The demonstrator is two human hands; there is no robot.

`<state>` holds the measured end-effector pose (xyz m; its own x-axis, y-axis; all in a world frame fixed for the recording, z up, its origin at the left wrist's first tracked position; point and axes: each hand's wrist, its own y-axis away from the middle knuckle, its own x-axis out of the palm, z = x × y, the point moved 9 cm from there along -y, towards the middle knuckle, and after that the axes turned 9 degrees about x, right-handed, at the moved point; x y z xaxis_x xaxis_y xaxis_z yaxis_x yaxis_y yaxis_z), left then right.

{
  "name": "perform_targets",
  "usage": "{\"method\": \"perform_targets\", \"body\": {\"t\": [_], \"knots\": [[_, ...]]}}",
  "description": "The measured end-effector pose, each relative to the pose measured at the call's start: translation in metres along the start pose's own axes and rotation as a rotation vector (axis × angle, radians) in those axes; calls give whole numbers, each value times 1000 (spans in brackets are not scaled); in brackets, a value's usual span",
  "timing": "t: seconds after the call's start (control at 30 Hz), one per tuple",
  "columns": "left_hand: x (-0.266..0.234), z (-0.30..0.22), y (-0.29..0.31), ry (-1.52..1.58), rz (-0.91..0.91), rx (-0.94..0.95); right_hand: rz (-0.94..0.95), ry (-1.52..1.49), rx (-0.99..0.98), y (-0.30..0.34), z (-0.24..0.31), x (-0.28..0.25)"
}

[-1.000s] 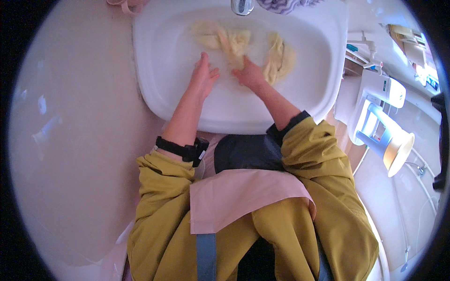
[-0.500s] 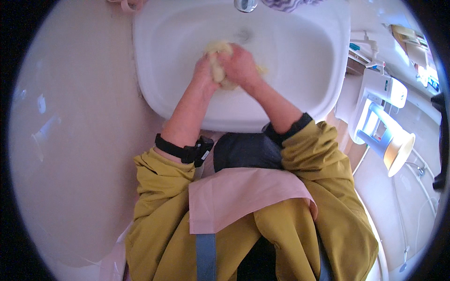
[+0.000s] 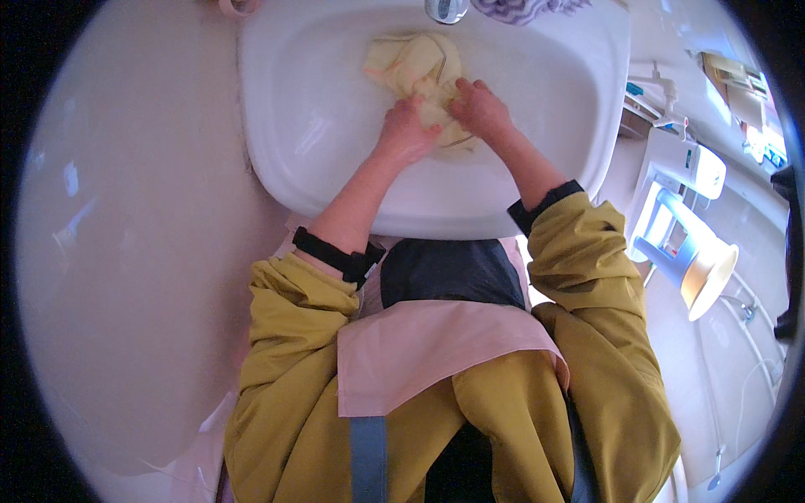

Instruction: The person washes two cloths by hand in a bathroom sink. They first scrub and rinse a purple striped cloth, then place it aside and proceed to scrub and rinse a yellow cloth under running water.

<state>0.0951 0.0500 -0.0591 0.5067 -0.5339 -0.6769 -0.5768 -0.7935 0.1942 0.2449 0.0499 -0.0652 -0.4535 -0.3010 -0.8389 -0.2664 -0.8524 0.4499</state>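
A wet, pale yellow cloth (image 3: 419, 63) with thin dark stripes and a few pinkish marks lies loosely spread in the white washbasin (image 3: 545, 126). My left hand (image 3: 408, 132) grips its near left part, fingers curled into the fabric and thumb pointing right. To the right, my right hand (image 3: 482, 109) holds the cloth's right side, its fingers bent over the edge. Parts of the fingertips of both hands are hidden in the folds. Above the cloth, at the basin's far rim, is a chrome faucet (image 3: 446, 8).
A purple and white patterned cloth (image 3: 524, 8) rests on the far rim beside the faucet. A pink looped item (image 3: 238, 7) sits at the far left. On the right are a white wall unit (image 3: 688, 159) and a blue and cream stool-like object (image 3: 683, 251). A wall borders the basin's left.
The yellow cloth was bunched between my two hands; now it is opened out in the basin. My hands have moved apart, the right one shifting rightward.
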Motion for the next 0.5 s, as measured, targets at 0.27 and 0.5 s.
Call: {"method": "perform_targets", "body": {"t": [0.27,0.5], "knots": [[35,-13,29,345,401,-219,42,12,4,19,13,10],[20,72,32,858,-268,-616,-141,-293,201,12,-9,7]]}}
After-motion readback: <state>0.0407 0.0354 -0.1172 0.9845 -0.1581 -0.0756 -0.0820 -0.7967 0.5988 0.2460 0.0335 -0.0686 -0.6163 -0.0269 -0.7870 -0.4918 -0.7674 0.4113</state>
